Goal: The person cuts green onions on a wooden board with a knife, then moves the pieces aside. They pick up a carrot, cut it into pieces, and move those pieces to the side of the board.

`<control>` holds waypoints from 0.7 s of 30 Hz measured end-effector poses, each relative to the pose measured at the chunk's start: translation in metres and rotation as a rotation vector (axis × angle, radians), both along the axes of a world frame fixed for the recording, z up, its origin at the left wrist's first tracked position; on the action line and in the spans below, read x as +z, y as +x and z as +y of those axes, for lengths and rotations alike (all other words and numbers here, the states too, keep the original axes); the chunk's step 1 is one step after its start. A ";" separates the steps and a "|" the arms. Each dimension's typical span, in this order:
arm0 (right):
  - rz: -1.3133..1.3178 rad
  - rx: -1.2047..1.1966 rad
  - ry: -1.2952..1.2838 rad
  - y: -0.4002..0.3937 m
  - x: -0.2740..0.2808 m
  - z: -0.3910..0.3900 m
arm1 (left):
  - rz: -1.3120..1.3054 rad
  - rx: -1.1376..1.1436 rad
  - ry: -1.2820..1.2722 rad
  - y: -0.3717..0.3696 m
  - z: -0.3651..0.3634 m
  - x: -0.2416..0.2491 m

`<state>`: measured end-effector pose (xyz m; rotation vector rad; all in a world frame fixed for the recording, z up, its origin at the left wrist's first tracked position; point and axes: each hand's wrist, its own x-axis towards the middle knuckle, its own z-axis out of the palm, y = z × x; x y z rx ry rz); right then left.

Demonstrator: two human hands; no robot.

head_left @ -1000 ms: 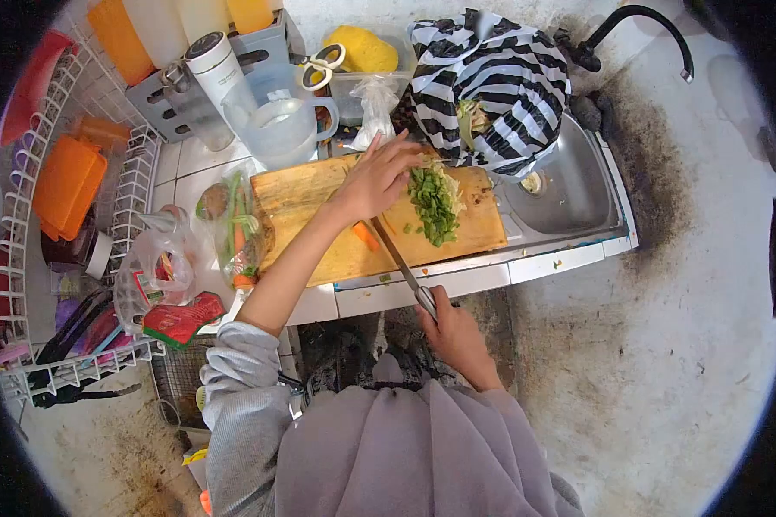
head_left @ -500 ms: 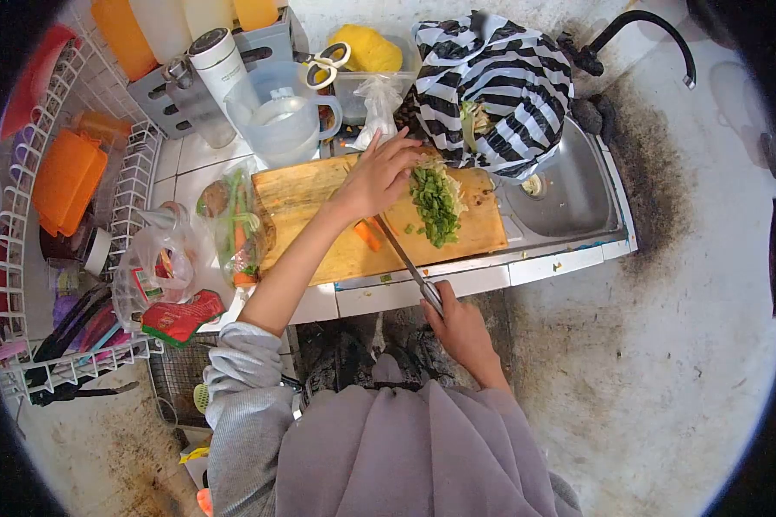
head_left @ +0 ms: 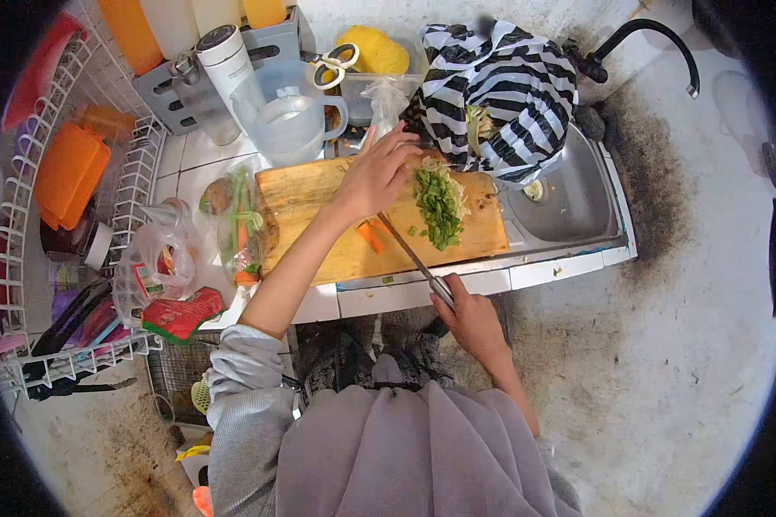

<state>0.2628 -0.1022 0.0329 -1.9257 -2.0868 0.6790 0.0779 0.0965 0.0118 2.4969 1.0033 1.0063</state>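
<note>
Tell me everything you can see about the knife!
The knife has a long, thin, grey blade that looks like metal. It lies slanted across the wooden cutting board, tip up near the left hand, just left of the chopped green vegetables and beside an orange carrot piece. The right hand wraps its handle, hiding most of it, past the counter's edge.

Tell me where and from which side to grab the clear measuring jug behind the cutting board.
Take the jug by its loop handle, which sticks out on the side facing the scissors. Come in from that side, above the cutting board, and curl the fingers through the loop. The body is wide and smooth, and the bottle rack crowds its far side.
</note>
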 end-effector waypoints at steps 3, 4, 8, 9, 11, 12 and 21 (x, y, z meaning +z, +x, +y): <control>-0.003 0.019 -0.058 0.010 0.005 0.010 | 0.027 0.054 -0.026 -0.002 -0.003 0.002; -0.002 0.019 -0.058 0.017 0.003 0.014 | 0.028 0.054 -0.026 -0.002 -0.005 0.002; -0.060 0.151 0.028 0.043 -0.008 0.035 | 0.001 0.183 0.002 -0.002 -0.015 0.001; -0.079 0.187 0.043 0.047 -0.008 0.038 | -0.003 0.218 0.024 -0.002 -0.017 0.000; -0.092 0.201 0.037 0.050 -0.005 0.043 | -0.013 0.243 0.018 -0.002 -0.021 -0.003; -0.075 0.218 0.052 0.051 -0.003 0.045 | -0.023 0.269 0.013 -0.003 -0.022 -0.004; -0.031 0.232 0.031 0.052 -0.002 0.057 | -0.016 0.326 0.006 -0.005 -0.023 -0.012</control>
